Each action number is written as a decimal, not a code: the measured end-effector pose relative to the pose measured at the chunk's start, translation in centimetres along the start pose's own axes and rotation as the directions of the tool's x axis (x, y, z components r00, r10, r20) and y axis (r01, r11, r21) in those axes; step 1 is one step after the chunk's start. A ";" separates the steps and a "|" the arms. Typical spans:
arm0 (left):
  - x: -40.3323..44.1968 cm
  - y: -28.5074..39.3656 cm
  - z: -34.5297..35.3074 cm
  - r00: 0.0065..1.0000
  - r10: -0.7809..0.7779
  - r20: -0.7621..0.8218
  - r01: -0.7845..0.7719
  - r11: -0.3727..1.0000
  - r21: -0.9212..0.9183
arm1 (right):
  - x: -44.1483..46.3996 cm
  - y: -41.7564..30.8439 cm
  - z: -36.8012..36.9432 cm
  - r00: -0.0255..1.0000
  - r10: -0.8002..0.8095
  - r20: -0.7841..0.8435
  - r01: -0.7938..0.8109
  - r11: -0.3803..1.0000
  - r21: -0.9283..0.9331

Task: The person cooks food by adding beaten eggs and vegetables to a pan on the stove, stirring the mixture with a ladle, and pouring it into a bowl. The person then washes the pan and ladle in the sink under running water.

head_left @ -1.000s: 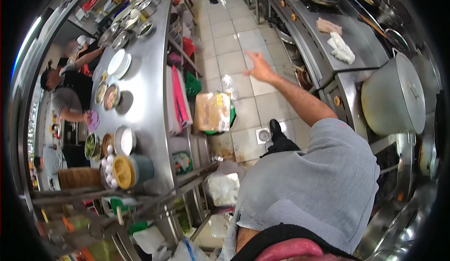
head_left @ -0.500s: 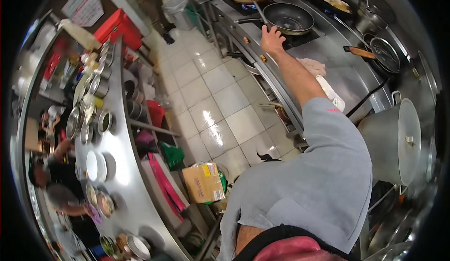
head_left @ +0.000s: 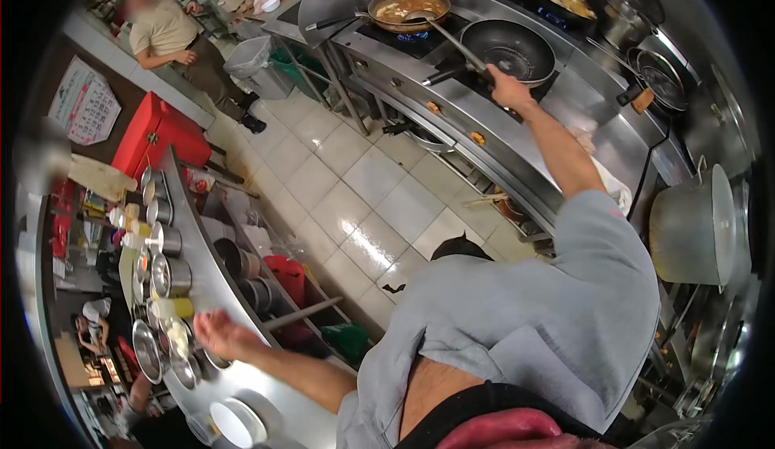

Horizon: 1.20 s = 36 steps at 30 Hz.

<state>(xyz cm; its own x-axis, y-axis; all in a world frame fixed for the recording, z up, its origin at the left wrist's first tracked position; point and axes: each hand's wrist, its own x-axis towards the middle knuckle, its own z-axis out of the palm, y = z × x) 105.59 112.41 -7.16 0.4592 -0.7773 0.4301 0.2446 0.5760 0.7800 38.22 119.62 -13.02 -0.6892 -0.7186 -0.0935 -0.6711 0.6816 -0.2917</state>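
Note:
My right hand point(head_left: 510, 94) is wrapped round the handle of a long metal ladle point(head_left: 464, 50). The ladle's head lies in a frying pan point(head_left: 375, 7) of orange-brown sauce with pieces in it, over a blue flame. Below the ladle sits an empty black frying pan point(head_left: 529, 43) on another burner. On the other side, my left hand point(head_left: 222, 336) reaches over the steel counter point(head_left: 266, 380), beside metal bowls and a yellow container point(head_left: 173, 308). Its fingers are smeared by motion, and whether they hold anything is unclear. A white bowl point(head_left: 238, 423) stands nearer my body.
Another pan with food point(head_left: 565, 1) heats at the back of the stove. A large lidded pot point(head_left: 686, 223) stands at the right. A person point(head_left: 173, 37) stands beyond the tiled aisle, near a red box point(head_left: 161, 138) and a grey bin point(head_left: 250, 62).
My right hand has closed round the ladle's handle, having been spread beside it. My left arm has come into view over the counter. The whole view has shifted.

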 end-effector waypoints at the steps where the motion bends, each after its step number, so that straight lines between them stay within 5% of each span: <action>1: 1.2 -3.0 2.9 0.996 -0.060 0.073 0.063 0.997 -0.047 | 0.6 0.0 -0.4 0.998 -0.037 -0.045 0.041 0.996 0.084; 5: 2.6 -11.9 14.8 0.937 -0.249 0.245 0.267 0.963 -0.042 | 2.8 -1.6 -3.0 0.991 0.016 -0.133 -0.004 0.996 0.087; 9: 3.4 -20.0 21.8 0.870 -0.251 0.425 0.226 0.968 0.110 | 8.4 -3.3 -3.3 0.982 -0.023 -0.187 0.033 0.998 0.052; 11: 3.7 -22.6 24.4 0.850 -0.278 0.447 0.244 0.961 0.134 | 11.0 -5.3 -2.2 0.991 0.132 -0.020 -0.117 0.932 0.344; 12: 3.8 -23.7 25.7 0.822 -0.332 0.462 0.291 0.943 0.160 | 12.1 -6.3 -0.8 0.965 0.188 0.184 -0.262 0.632 0.729; 14: 4.5 -26.2 27.9 0.754 -0.424 0.502 0.367 0.905 0.214 | 11.0 -12.6 -2.1 0.944 0.131 0.302 -0.328 0.323 0.888; 15: 5.0 -27.6 29.0 0.745 -0.434 0.507 0.374 0.901 0.220 | 11.2 -13.9 -2.0 0.937 0.069 0.343 -0.350 0.150 0.925; 16: 5.5 -28.9 30.2 0.704 -0.473 0.530 0.416 0.879 0.231 | 11.6 -14.2 -1.9 0.935 0.080 0.345 -0.353 0.149 0.924; 18: 6.6 -31.9 32.4 0.624 -0.523 0.580 0.484 0.842 0.239 | 11.8 -14.0 -1.6 0.817 -0.329 0.474 -0.577 -0.452 0.680; 19: 7.1 -33.4 33.2 0.611 -0.528 0.590 0.491 0.837 0.241 | 11.8 -14.1 -1.2 0.861 -0.299 0.412 -0.509 -0.473 0.719; 21: 8.1 -36.3 34.9 0.480 -0.573 0.664 0.597 0.768 0.231 | 10.1 -14.5 0.4 0.883 -0.303 0.360 -0.459 -0.390 0.798; 23: 10.2 -40.7 37.8 0.339 -0.597 0.727 0.618 0.724 0.306 | 6.8 -19.4 -0.1 0.958 0.171 0.232 -0.268 0.232 0.935; 24: 11.1 -41.6 39.3 0.323 -0.553 0.768 0.492 0.791 0.363 | 6.4 -20.6 -0.7 0.954 0.189 0.233 -0.292 0.403 0.868; 25: 11.8 -42.5 40.7 0.300 -0.512 0.805 0.358 0.842 0.403 | 6.0 -21.8 -0.6 0.949 0.214 0.234 -0.303 0.394 0.868; 27: 13.0 -44.2 44.2 0.327 -0.377 0.867 0.183 0.925 0.333 | 5.1 -24.0 -0.8 0.938 0.334 0.094 -0.322 0.740 0.590; 30: 14.2 -46.9 49.3 0.323 -0.291 0.900 -0.020 0.949 0.314 | 3.9 -27.1 -2.0 0.915 0.386 0.117 -0.382 0.738 0.556; 33: 13.9 -49.9 53.0 0.346 -0.381 0.857 0.218 0.921 0.322 | 2.4 -28.4 -1.8 0.911 0.395 0.119 -0.375 0.673 0.637; 35: 13.2 -50.3 54.1 0.178 -0.597 0.782 0.702 0.634 0.324 | 1.5 -29.2 -2.4 0.898 0.401 0.184 -0.424 0.673 0.606; 36: 12.9 -50.7 54.6 0.231 -0.591 0.773 0.690 0.659 0.298 | 1.6 -29.3 -2.2 0.901 0.393 0.183 -0.422 0.701 0.575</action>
<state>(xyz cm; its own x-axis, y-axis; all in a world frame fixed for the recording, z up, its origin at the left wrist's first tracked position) 52.49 59.41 -16.35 -0.6990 -0.7151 -0.0102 0.2237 -0.2322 0.9466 56.20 98.82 -2.57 -0.8347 -0.4051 -0.3731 -0.0222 0.7017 -0.7121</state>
